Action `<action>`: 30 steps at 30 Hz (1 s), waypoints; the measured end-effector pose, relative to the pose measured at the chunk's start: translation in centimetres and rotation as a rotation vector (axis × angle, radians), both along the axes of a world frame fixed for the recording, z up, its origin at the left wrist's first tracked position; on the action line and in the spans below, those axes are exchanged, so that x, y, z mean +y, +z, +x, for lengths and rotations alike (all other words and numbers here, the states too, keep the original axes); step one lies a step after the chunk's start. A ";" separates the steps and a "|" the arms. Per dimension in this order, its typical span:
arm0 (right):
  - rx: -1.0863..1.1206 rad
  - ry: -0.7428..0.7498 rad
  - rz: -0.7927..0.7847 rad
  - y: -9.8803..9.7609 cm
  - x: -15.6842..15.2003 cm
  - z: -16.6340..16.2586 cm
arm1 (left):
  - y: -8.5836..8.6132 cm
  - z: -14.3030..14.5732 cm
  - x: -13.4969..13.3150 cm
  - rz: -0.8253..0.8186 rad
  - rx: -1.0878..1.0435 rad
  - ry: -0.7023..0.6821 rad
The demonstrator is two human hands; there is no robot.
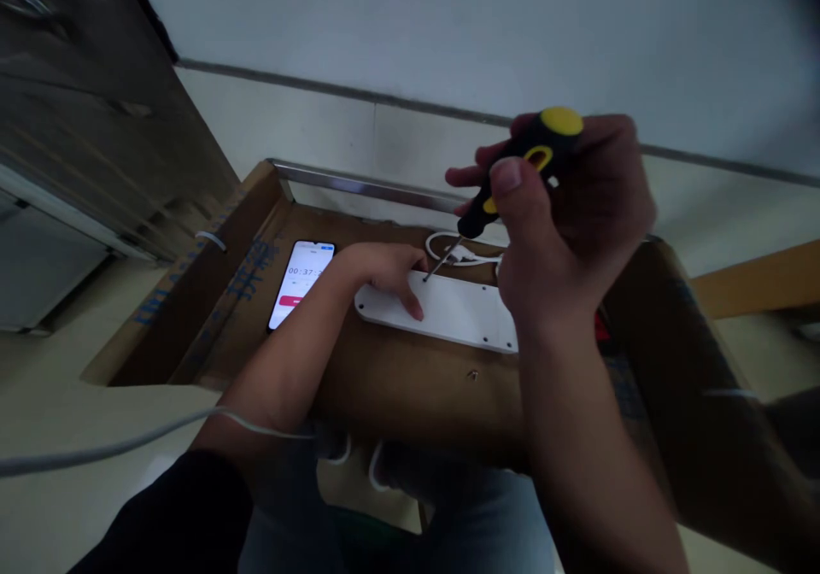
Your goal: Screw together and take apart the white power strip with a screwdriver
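Observation:
A long white power strip [452, 311] lies on brown cardboard, with dark screw holes along its upward face. My left hand [387, 270] grips its left part, thumb on the upper face and fingers at the far edge. In my right hand [580, 224] is a black and yellow screwdriver [526, 168], held at a slant by the handle. Its thin shaft reaches down to a hole near the strip's far edge. A white cord [471, 256] lies coiled behind the strip. My right hand and forearm hide the strip's right end.
A phone [287, 301] showing a running timer lies left of my left forearm. Small screws [472, 375] rest on the cardboard [410, 377] near me. Raised cardboard sides [192, 292] stand left and right. A pale cable crosses my left forearm.

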State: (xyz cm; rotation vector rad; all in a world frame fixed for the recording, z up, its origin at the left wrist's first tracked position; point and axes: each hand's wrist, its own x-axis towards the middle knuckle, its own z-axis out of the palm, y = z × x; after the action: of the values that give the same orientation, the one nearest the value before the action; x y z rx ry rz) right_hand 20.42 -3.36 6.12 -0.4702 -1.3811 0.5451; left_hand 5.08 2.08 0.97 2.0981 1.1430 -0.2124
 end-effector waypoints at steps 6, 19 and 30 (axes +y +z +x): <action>0.165 -0.039 -0.052 -0.1 0.1 -0.9 | 0.5 0.1 -0.3 -0.008 0.013 0.003; -0.116 0.320 -0.079 -0.2 1.2 1.5 | 1.1 0.0 -0.5 -0.032 0.035 0.018; -0.060 -0.451 -0.054 -0.5 -1.3 -1.5 | 1.4 0.1 -0.8 -0.028 0.072 0.042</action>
State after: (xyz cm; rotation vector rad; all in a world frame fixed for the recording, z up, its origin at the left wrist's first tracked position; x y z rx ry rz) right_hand 18.87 -4.68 5.66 -0.8217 -1.2662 0.2001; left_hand 5.17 1.26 2.39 2.0545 1.2189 -0.2848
